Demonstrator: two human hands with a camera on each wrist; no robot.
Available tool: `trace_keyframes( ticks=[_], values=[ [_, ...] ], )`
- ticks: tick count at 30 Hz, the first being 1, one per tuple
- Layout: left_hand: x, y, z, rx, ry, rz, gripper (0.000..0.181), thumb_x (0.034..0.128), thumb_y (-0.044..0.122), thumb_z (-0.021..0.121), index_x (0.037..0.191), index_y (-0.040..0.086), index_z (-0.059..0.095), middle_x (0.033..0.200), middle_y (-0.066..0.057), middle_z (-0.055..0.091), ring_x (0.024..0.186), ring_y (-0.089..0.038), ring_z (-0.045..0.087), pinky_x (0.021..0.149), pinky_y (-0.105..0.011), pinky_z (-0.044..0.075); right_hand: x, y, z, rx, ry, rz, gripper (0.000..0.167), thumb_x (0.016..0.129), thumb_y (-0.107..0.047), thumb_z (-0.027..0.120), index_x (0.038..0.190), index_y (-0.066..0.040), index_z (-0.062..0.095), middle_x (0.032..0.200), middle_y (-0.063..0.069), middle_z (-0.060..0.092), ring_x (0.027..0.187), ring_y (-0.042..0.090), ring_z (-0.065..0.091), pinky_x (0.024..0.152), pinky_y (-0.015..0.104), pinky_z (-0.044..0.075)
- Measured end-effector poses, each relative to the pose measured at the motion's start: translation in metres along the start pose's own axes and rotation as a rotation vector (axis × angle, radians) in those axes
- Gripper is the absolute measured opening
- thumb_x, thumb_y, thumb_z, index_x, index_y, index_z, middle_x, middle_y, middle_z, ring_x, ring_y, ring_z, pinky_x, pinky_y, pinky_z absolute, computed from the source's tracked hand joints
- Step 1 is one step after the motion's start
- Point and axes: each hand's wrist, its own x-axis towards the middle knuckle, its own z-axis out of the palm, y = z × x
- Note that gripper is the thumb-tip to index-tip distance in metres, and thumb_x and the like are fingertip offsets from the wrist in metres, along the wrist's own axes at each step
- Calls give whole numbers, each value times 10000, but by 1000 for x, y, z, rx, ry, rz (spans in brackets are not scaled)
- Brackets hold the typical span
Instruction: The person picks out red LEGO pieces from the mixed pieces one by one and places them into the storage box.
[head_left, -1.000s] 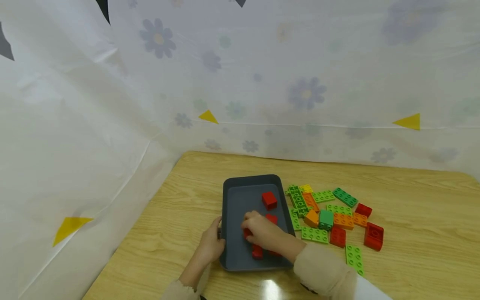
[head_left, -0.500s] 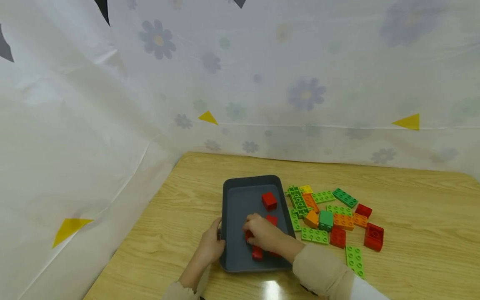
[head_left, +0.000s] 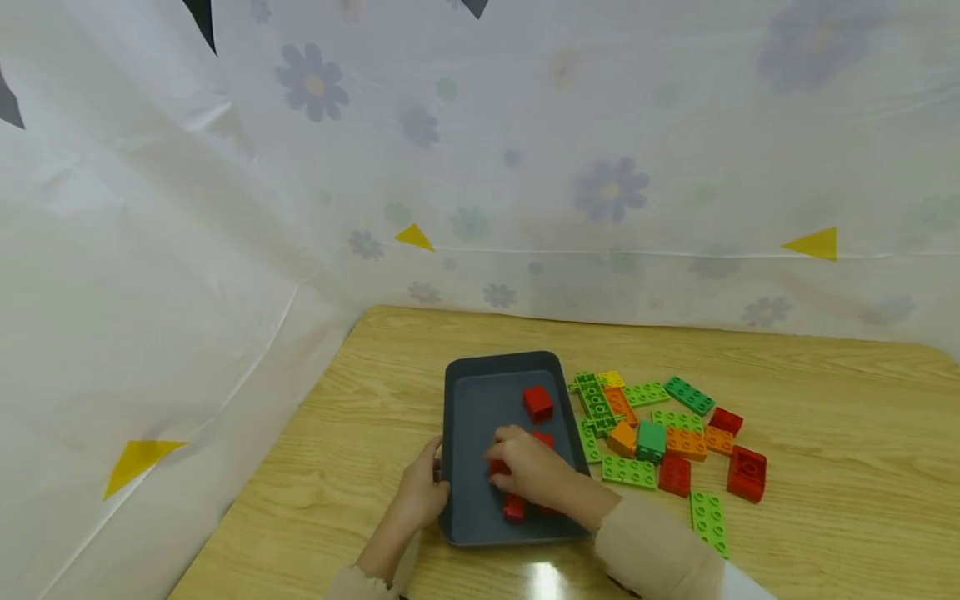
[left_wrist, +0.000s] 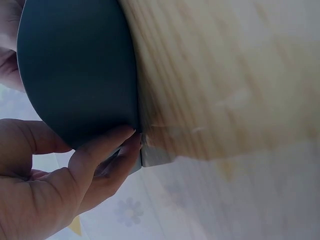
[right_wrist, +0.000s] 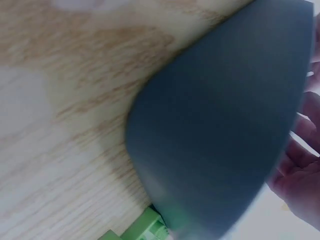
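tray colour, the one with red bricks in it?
Dark blue-grey tray; shows best in the head view.

Two hands [head_left: 423, 493] [head_left: 527, 463], one tray [head_left: 472, 408], at least four red bricks [head_left: 537, 404] inside! Outside: three reds [head_left: 747, 475], four orange bricks [head_left: 686, 443], one yellow brick [head_left: 612, 379], five flat light-green pieces [head_left: 628, 472], three other green pieces [head_left: 689, 396]!
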Motion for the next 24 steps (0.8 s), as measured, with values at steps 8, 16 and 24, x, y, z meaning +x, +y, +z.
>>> trace_keyframes(
  ticks=[8, 16, 24],
  values=[
    [-1, -1, 0, -15, -9, -2, 611, 777, -153, 487, 1358, -126, 301, 1082, -345, 576, 944, -417, 614, 748, -420, 565, -18, 0, -10, -5, 162, -82, 195, 781, -148, 717, 955, -60, 720, 964, 37, 622, 888, 153, 564, 730, 220, 531],
    [-1, -1, -1, -9, -10, -1, 615, 771, -158, 475, 1360, -125, 299, 1096, -358, 567, 967, -436, 606, 766, -438, 562, -37, 13, -17, 2, 211, -61, 214, 766, -130, 730, 965, -54, 713, 986, 46, 627, 900, 171, 563, 749, 254, 537],
    [-1, -2, 0, -15, -9, 7, 617, 774, -154, 476, 1362, -126, 293, 1097, -359, 567, 965, -434, 607, 765, -435, 563, -56, 26, -26, -8, 249, 4, 239, 767, -135, 728, 985, -39, 704, 1001, 61, 616, 912, 194, 580, 776, 325, 550]
  ],
)
